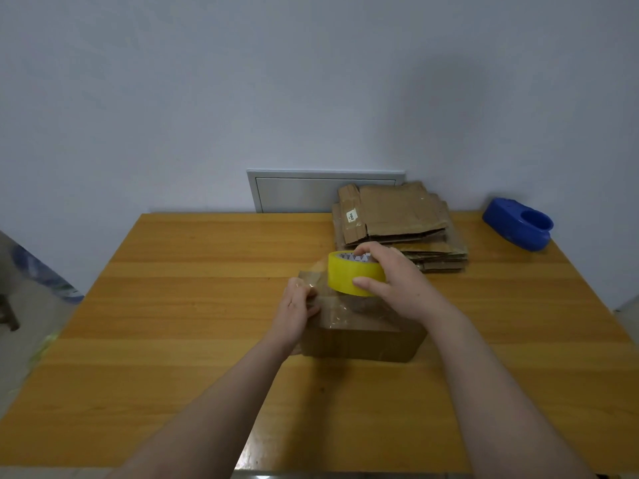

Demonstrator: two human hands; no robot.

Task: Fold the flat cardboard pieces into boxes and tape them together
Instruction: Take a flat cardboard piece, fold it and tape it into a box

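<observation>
A folded brown cardboard box (363,342) stands in the middle of the wooden table (193,305). Above its top my right hand (394,281) grips a yellow roll of clear tape (349,274), thumb on the roll's front and fingers over its core. A strip of clear tape (316,274) runs from the roll to the left. My left hand (297,312) pinches the strip's free end at the box's left top edge. A stack of flat cardboard pieces (397,226) lies behind the box at the back of the table.
A blue tape dispenser (518,226) lies at the table's back right corner. A grey wall panel (294,191) sits behind the table's far edge. Something bluish and blurred (45,274) leans at the left, off the table.
</observation>
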